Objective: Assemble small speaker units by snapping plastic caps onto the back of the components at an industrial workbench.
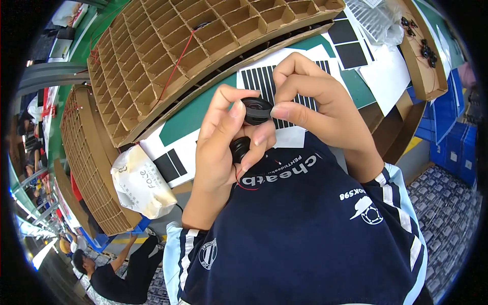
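**Two black round parts in hand, upper one at both hands' fingertips**

Upper part: small, round, matte black, raised rim, dished face with concentric rings, tipped up toward the head camera. Sits in front of the wearer's chest, off the table, over the near side of a striped sheet.

Left hand: closed on it. Thumb on the left of the rim, forefinger bent over the top. The lower fingers curl round a lower part, also black and round, half hidden in the palm; its face I can't make out. Thin red lead hangs just below that hand.

Right hand: thumb tip touching the right side of the upper part's rim, forefinger bent in close above the thumb, so hardly any gap. Can't tell if the two actually pinch it. Other fingers folded, clear of the part.

Around: big cardboard divider tray at the far side, a red wire across its cells. Crumpled whitish bag left of the left forearm. Shallow cardboard box at far right, small black pieces inside.
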The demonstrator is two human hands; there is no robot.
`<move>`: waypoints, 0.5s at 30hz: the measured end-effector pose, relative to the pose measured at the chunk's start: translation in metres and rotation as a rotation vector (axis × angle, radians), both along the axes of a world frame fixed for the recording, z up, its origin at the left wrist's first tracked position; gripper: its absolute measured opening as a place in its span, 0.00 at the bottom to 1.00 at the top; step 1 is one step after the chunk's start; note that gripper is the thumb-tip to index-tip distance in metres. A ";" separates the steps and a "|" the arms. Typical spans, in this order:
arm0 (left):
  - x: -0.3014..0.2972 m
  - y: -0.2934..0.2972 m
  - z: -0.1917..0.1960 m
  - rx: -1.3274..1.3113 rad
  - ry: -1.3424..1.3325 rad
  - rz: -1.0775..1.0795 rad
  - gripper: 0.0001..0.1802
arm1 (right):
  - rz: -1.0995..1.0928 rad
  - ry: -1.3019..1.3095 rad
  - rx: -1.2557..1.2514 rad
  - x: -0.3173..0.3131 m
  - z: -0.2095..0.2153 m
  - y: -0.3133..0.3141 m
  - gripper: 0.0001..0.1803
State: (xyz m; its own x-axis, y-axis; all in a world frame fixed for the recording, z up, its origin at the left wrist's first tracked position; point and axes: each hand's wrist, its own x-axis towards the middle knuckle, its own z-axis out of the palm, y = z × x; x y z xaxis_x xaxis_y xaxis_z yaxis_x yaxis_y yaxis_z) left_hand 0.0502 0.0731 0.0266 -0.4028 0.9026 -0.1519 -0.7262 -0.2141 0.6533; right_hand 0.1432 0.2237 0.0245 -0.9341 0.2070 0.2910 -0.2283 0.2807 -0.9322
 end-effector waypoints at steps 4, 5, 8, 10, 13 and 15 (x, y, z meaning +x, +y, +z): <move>-0.001 0.003 0.005 -0.157 0.215 0.024 0.12 | -0.059 -0.019 0.124 0.002 0.000 -0.006 0.07; -0.001 0.005 0.007 -0.265 0.345 0.077 0.12 | -0.077 -0.016 0.220 0.002 0.000 -0.008 0.07; 0.003 0.008 0.005 -0.336 0.449 0.092 0.11 | -0.110 -0.013 0.366 0.002 -0.001 -0.011 0.07; 0.001 0.006 0.004 -0.318 0.422 0.077 0.11 | -0.124 -0.014 0.417 0.002 -0.001 -0.012 0.07; -0.001 0.004 0.001 -0.157 0.312 0.073 0.12 | -0.099 0.012 0.280 0.002 -0.001 -0.011 0.07; -0.003 0.003 -0.001 -0.184 0.346 0.075 0.12 | -0.102 -0.016 0.341 0.002 0.002 -0.009 0.07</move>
State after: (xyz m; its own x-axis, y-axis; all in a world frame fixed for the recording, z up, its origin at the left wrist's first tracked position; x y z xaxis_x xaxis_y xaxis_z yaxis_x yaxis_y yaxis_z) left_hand 0.0475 0.0758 0.0252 -0.5218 0.8394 -0.1521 -0.4438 -0.1149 0.8887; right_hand 0.1450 0.2144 0.0260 -0.9185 0.1932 0.3451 -0.1693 0.5967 -0.7844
